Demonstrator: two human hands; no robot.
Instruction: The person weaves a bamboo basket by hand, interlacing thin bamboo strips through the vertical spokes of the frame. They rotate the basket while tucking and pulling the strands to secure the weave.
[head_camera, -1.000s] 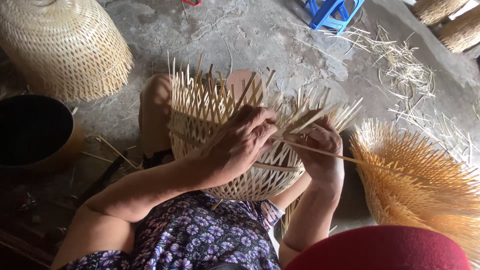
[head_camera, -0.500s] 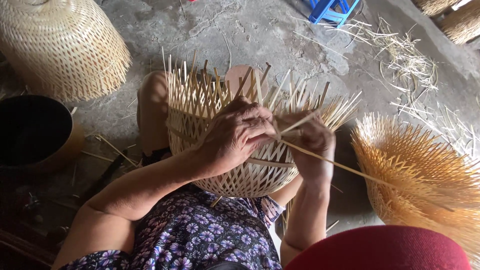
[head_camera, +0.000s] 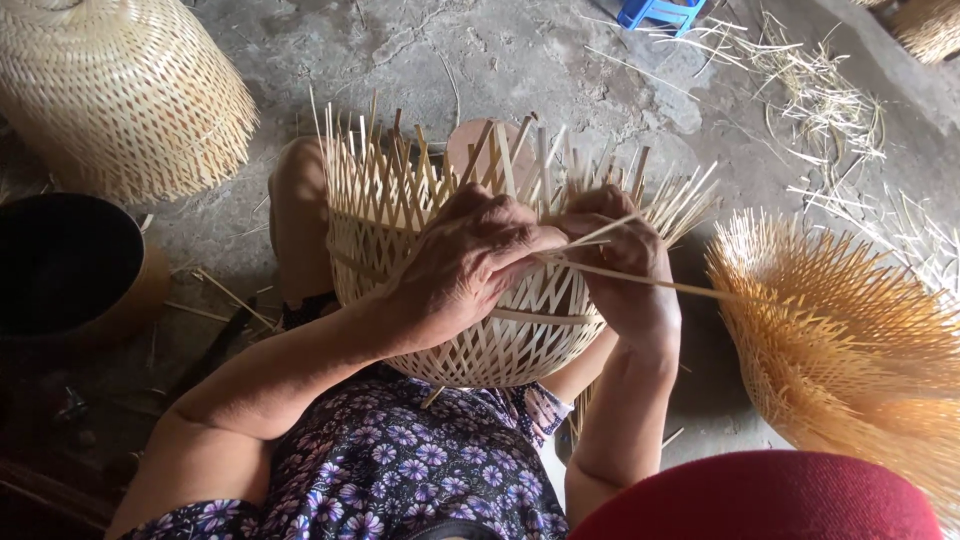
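A half-woven bamboo basket (head_camera: 500, 330) rests on my lap, its loose upright strips fanning out toward the floor. My left hand (head_camera: 470, 255) lies over the basket's side and pinches strips near the open edge. My right hand (head_camera: 625, 265) is closed on a long thin bamboo strip (head_camera: 660, 283) that runs off to the right, next to my left fingers. The two hands nearly touch at the weave.
A finished woven basket (head_camera: 125, 90) stands upside down at upper left, a dark round pot (head_camera: 70, 265) below it. Another unfinished basket with splayed strips (head_camera: 850, 340) lies at right. Loose bamboo strips (head_camera: 830, 110) litter the concrete floor; a blue stool (head_camera: 660, 12) at top.
Both hands have shifted slightly up along the basket rim. The long strip in my right hand now lies flatter, pointing right. The view has moved a little.
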